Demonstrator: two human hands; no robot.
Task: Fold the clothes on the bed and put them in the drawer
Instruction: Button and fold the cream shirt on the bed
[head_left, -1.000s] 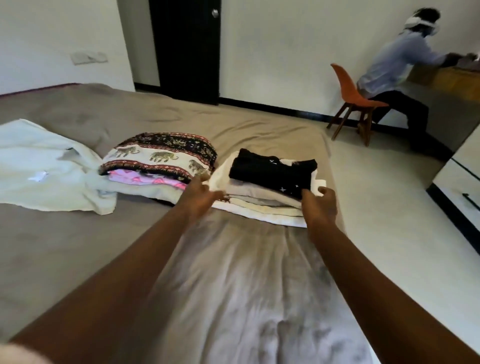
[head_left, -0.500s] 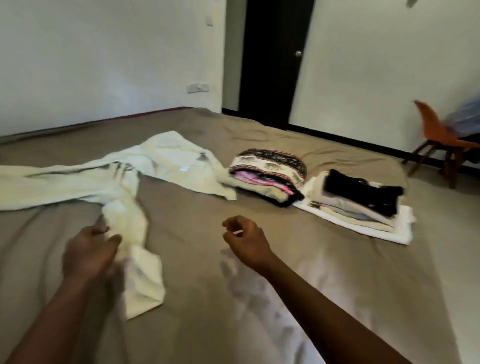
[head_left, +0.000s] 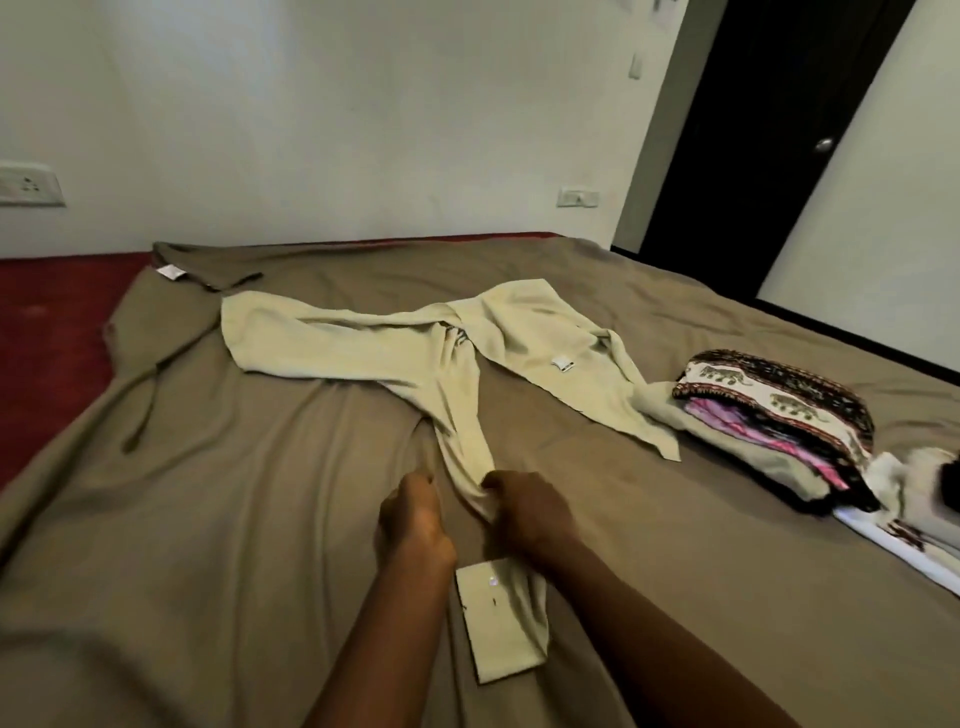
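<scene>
Figure: one unfolded cream long-sleeved shirt (head_left: 415, 353) lies mid-bed on the olive-brown bed sheet (head_left: 208, 519). Two folded stacks sit at right, the elephant-print stack (head_left: 769, 395) and the white stack (head_left: 893, 483), which is cut by the frame edge. Bare sheet lies open to the left. Right hand (head_left: 530, 512): grip clamped on the shirt's near sleeve. Left hand (head_left: 415, 525): just beside that sleeve, fingers curled; whether its grip holds cloth cannot be told

Dark door (head_left: 769, 130) right; wall switch (head_left: 577, 198) near.

Bed (head_left: 249, 519) w/ shirt (head_left: 363, 348), folded pile (head_left: 779, 405)
</scene>
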